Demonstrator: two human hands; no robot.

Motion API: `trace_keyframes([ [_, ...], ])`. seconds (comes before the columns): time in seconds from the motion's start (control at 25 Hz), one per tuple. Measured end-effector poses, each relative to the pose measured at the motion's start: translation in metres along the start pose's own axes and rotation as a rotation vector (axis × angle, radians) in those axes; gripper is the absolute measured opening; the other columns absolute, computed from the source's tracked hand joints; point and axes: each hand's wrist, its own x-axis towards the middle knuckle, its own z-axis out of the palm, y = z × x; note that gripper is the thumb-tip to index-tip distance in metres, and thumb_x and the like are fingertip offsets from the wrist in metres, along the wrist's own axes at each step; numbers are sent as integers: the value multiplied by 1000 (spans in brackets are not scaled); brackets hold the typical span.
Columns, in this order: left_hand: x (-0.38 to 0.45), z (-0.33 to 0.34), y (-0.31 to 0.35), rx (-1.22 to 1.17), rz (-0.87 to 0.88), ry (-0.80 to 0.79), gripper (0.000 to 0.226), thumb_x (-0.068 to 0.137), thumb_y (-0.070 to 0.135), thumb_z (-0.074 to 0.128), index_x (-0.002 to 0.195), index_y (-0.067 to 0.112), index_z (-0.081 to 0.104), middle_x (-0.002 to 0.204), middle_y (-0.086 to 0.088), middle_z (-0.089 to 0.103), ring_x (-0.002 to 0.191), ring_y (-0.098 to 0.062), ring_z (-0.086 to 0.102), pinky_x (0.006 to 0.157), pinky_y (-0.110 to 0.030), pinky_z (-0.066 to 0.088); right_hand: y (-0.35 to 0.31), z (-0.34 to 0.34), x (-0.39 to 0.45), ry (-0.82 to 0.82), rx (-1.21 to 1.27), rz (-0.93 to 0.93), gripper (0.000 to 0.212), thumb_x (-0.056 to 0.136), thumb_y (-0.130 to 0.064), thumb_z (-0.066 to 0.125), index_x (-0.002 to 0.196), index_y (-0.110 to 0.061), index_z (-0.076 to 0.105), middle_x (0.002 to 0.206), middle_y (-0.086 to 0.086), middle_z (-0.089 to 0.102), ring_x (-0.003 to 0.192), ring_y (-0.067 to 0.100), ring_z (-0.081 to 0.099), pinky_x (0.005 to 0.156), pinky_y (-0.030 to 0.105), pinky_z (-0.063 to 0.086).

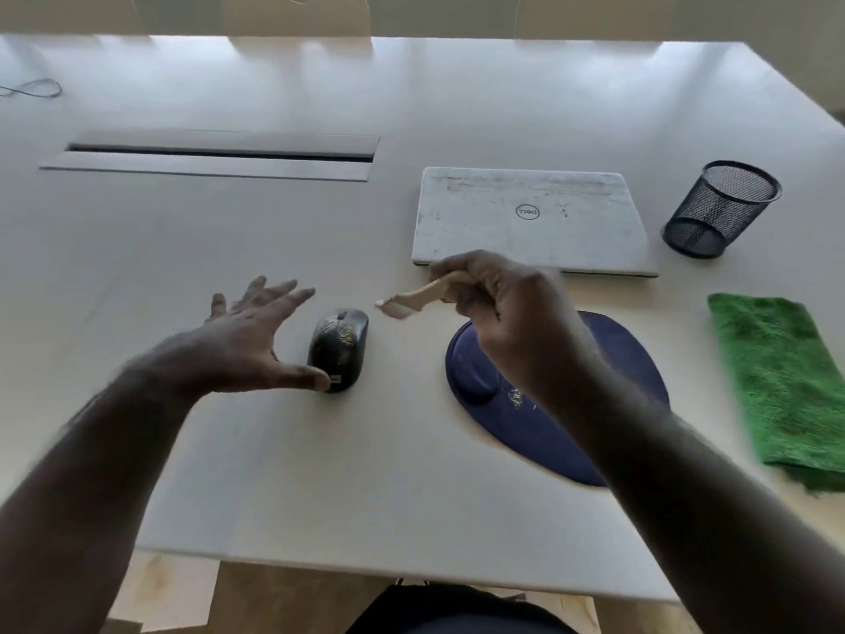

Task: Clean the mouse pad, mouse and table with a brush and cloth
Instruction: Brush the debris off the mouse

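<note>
The right hand (498, 313) is curled round the handle of a small pale brush (418, 298), whose bristle end points left and hangs in the air between the hand and the mouse (339, 347). The left hand (247, 340) is spread wide, fingers straight and fanned — its thumb tip lies against the near left edge of the mouse, and the other fingers are clear of it. The black mouse sits on the white table (274, 473) with yellowish specks on its top. Right of it, partly under the right wrist, lies the dark blue mouse pad (539, 432) with a raised wrist rest and a few bright crumbs on it. Further right is a folded green cloth (782, 377) — near the table's edge. Behind the hands lie a closed silver laptop (535, 221) and a black mesh cup (720, 208).
</note>
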Motion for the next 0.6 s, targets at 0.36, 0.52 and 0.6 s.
trace_keyframes([
  [0.36,24,7,2,1,81,-171,135,39,87,69,150,44,7,156,13,-28,136,-11,-39,111,-53,-23,-14,51,15,21,-109,-101,19,93,-9,63,109,-10,74,104,1,76,94,11,70,86,21,52],
  [0.52,26,6,3,19,88,-168,129,43,82,73,149,43,11,156,13,-29,136,-11,-39,111,-53,-22,-14,59,19,-18,-124,-93,18,93,-10,65,108,-9,74,102,2,76,92,14,70,84,19,51],
  [0.6,26,6,3,23,89,-161,128,44,81,73,149,42,13,156,13,-30,135,-11,-39,111,-53,-22,-15,59,20,-54,-112,-96,16,92,-10,67,106,-9,75,99,2,76,88,13,69,80,16,49],
])
